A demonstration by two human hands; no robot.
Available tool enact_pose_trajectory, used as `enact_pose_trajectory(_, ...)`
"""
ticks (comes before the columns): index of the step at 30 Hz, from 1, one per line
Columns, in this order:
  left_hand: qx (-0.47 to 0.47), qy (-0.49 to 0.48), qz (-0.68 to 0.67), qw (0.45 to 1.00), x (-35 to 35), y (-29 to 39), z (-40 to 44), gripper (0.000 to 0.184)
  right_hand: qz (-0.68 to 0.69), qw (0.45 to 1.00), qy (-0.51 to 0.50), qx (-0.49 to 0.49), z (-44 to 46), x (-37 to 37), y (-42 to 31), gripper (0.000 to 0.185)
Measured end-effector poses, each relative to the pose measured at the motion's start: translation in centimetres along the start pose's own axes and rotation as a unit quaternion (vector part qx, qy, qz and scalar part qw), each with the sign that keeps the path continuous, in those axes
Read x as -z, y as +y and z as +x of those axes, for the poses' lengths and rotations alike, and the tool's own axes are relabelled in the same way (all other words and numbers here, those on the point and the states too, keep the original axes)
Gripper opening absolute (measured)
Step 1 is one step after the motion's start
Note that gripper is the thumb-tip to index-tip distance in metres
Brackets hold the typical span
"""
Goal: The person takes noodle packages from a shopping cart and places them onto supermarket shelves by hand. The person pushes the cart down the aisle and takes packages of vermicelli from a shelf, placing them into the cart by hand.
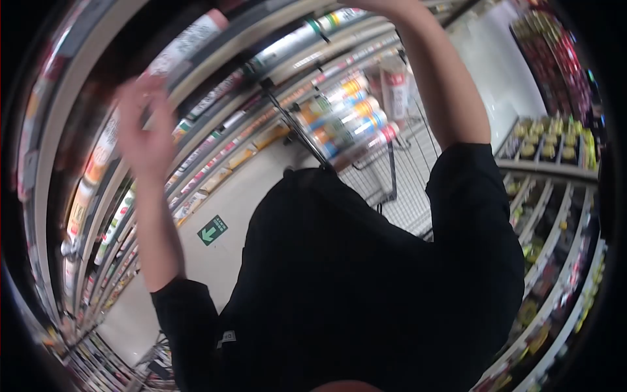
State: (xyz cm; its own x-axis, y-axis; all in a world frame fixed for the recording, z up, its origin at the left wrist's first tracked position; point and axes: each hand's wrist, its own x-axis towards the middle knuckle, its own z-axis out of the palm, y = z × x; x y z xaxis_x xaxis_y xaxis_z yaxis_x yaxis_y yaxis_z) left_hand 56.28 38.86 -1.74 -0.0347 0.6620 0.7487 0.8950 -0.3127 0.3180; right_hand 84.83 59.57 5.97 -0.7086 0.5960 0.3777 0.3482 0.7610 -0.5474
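My left hand [145, 124] is raised in front of the shelves on the left, smeared by motion. A gap shows between its thumb and fingers, but I cannot tell whether they hold anything. Just above it, a white package with a pinkish-red end [189, 42] lies along the upper shelf. My right hand [375, 4] reaches up to the top edge of the view, where its fingers are cut off. In front of my body stands a wire shopping cart [418, 176]. It holds a blurred stack of packs with orange, blue and white labels [346, 114] and a white-and-red package [396, 91].
Long shelves [261, 81] of packaged goods curve along the left and top. On the right stands a rack [548, 163] with rows of yellow-green lidded items. A green sign with a white arrow [212, 230] is on the pale floor [245, 196]. Another cart [160, 366] shows at lower left.
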Motion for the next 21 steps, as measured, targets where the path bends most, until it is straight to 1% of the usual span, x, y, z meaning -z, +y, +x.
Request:
enact_pose_trajectory(1, 0.095, -0.141, -0.074, 0.983, -3.2, 1.8, -2.9, 0.018, 0.013, 0.999, -0.039, -0.026, -3.2, -1.9, 4.2, 0.045)
enact_pose_trajectory(2, 0.102, -0.215, -0.163, 0.958, -6.5, 3.3, -5.1, 0.018, 0.027, 0.996, -0.076, -0.045, -7.0, -4.6, 8.5, 0.049)
enact_pose_trajectory(3, 0.122, -0.280, -0.208, 0.929, -10.7, 3.2, -8.6, 0.019, -0.016, 0.986, -0.133, -0.100, -11.1, -6.2, 10.4, 0.046)
enact_pose_trajectory(4, 0.104, -0.361, -0.230, 0.898, -13.6, 4.1, -10.8, 0.021, -0.057, 0.968, -0.191, -0.152, -15.0, -7.7, 12.1, 0.043)
enact_pose_trajectory(5, 0.085, -0.400, -0.232, 0.882, -16.8, 4.9, -13.7, 0.023, -0.081, 0.941, -0.267, -0.192, -18.8, -9.5, 14.1, 0.042)
enact_pose_trajectory(6, 0.065, -0.437, -0.232, 0.867, -19.5, 5.9, -16.1, 0.027, -0.078, 0.924, -0.318, -0.199, -21.9, -10.6, 15.2, 0.041)
enact_pose_trajectory(7, 0.035, -0.496, -0.204, 0.843, -21.1, 7.3, -17.6, 0.036, -0.074, 0.897, -0.332, -0.281, -24.6, -12.0, 15.8, 0.047)
enact_pose_trajectory(8, 0.007, -0.552, -0.174, 0.815, -22.3, 8.7, -18.8, 0.047, -0.101, 0.890, -0.319, -0.310, -27.0, -13.3, 16.4, 0.045)
enact_pose_trajectory(10, -0.024, -0.602, -0.099, 0.792, -24.4, 10.9, -20.8, 0.059, -0.183, 0.861, -0.278, -0.385, -29.9, -14.3, 15.3, 0.042)
enact_pose_trajectory(11, -0.038, -0.622, -0.060, 0.779, -25.0, 11.7, -21.2, 0.065, -0.198, 0.864, -0.238, -0.396, -31.4, -15.2, 15.6, 0.042)
enact_pose_trajectory(13, -0.019, -0.640, -0.036, 0.767, -26.0, 12.4, -21.4, 0.070, -0.230, 0.869, -0.155, -0.411, -32.7, -16.1, 15.9, 0.041)
enact_pose_trajectory(14, -0.008, -0.648, -0.022, 0.761, -26.5, 12.6, -21.3, 0.073, -0.226, 0.857, -0.146, -0.439, -32.9, -16.0, 15.9, 0.042)
enact_pose_trajectory(16, 0.010, -0.644, -0.018, 0.764, -27.0, 12.8, -21.4, 0.067, -0.213, 0.830, -0.129, -0.499, -33.1, -16.1, 15.6, 0.043)
enact_pose_trajectory(17, 0.023, -0.641, -0.018, 0.767, -27.4, 12.8, -21.5, 0.064, -0.227, 0.836, -0.103, -0.489, -33.7, -16.8, 16.3, 0.038)
enact_pose_trajectory(18, 0.037, -0.637, -0.018, 0.770, -27.7, 12.9, -21.7, 0.062, -0.202, 0.841, -0.096, -0.493, -34.0, -16.7, 16.7, 0.037)
enact_pose_trajectory(20, 0.044, -0.648, -0.050, 0.759, -28.7, 12.4, -23.2, 0.060, -0.152, 0.853, -0.084, -0.493, -34.0, -16.1, 17.1, 0.036)
enact_pose_trajectory(21, 0.048, -0.643, -0.062, 0.762, -29.7, 11.7, -23.2, 0.059, -0.134, 0.868, -0.065, -0.473, -34.1, -15.7, 17.4, 0.033)
